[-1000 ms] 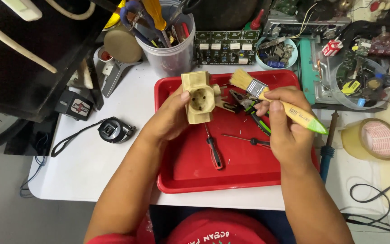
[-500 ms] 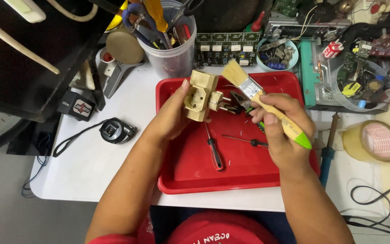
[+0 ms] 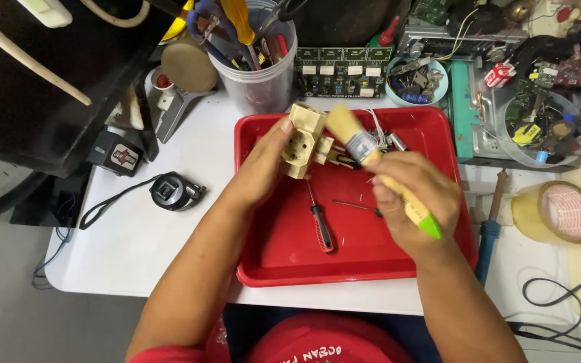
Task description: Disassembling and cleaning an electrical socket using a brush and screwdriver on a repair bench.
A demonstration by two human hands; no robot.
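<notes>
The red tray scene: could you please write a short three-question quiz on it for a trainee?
1. True or false: the left hand holds a beige plug adapter above the red tray.
2. Which tool is in the right hand? A) paintbrush B) scissors C) soldering iron
3. Fill in: the screwdriver lying in the tray has a red and ____ handle.

Key:
1. True.
2. A, a paintbrush with a green handle tip, its bristles beside the adapter.
3. Black.
</notes>
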